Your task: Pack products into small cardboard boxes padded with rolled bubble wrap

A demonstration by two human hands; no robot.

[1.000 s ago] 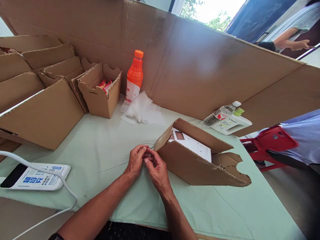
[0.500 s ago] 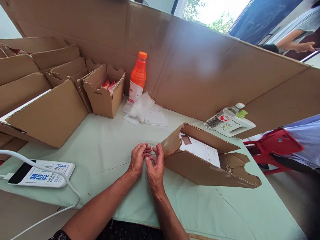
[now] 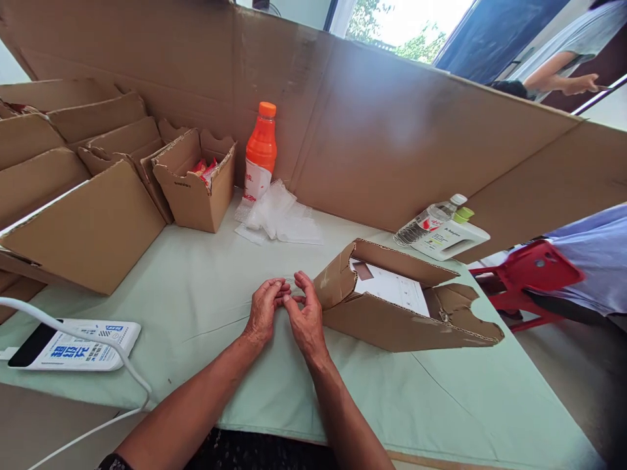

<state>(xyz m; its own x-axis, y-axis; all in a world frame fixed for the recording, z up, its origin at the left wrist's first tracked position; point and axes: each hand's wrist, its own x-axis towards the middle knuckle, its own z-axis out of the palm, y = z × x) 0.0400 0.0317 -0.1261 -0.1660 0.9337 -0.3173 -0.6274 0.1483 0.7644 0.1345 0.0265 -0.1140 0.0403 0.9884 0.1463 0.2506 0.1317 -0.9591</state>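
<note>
Status: our left hand point(image 3: 264, 312) and right hand point(image 3: 306, 320) rest side by side on the pale green cloth tabletop point(image 3: 196, 287). Fingers are curled in, tips pinched together where the two hands meet. Something thin and clear may sit in that pinch, but it's too small to confirm, so we can't say either hand has hold of anything.

Brown cardboard box point(image 3: 392, 323): on its side just right of our right hand, ragged front flap right beside the fingers. Touching or not, we can't tell. Flaps open. A white printed sheet point(image 3: 392, 290) lies inside; nothing else visible in there.

Our read on progress: box is folded up and the sheet is in, so that part looks done. Closing is left, since no flap is down. We'd call it early to mid.

Around the hands:
- crumpled clear plastic bags point(image 3: 277, 215) beyond both hands, upright orange drink bottle point(image 3: 260, 147) behind them
- small open cardboard carton point(image 3: 193, 189) with red packets point(image 3: 206, 168), ahead-left of our left hand
- white flat device with blue print point(image 3: 73, 346), far left of our left hand
- clear water bottle point(image 3: 431, 222) and white jug with green cap point(image 3: 453, 240), lying beyond the box, right of our right hand
- another person's arm point(image 3: 558, 75) above the tall cardboard wall point(image 3: 392, 130), well apart from us
</note>
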